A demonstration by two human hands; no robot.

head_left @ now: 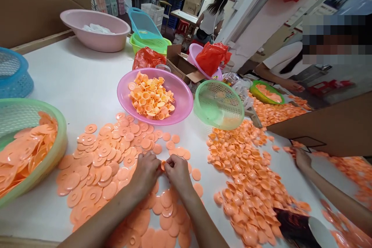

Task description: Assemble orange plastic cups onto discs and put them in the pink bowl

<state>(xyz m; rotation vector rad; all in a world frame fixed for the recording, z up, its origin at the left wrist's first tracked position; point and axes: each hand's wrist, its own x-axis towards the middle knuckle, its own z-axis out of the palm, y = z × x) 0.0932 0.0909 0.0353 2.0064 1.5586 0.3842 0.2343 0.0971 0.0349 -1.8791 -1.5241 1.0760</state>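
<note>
My left hand (147, 171) and my right hand (178, 170) meet over the table, fingers pinched around a small orange plastic piece (163, 165). Its exact shape is partly hidden by my fingertips. Flat orange discs (101, 159), many with a ring in the middle, lie spread beneath and to the left of my hands. To the right is a long heap of small orange cup-shaped pieces (244, 174). Beyond my hands, a pink basin (184, 102) contains a pile of orange cup pieces (151, 99).
A green basket of discs (59, 131) stands at left, near a blue basket (21, 85). A green colander (219, 104) is right of the pink basin. A pale pink tub (101, 40) sits farther back. Another person's hand (302, 159) reaches in by a cardboard panel (328, 131) at right.
</note>
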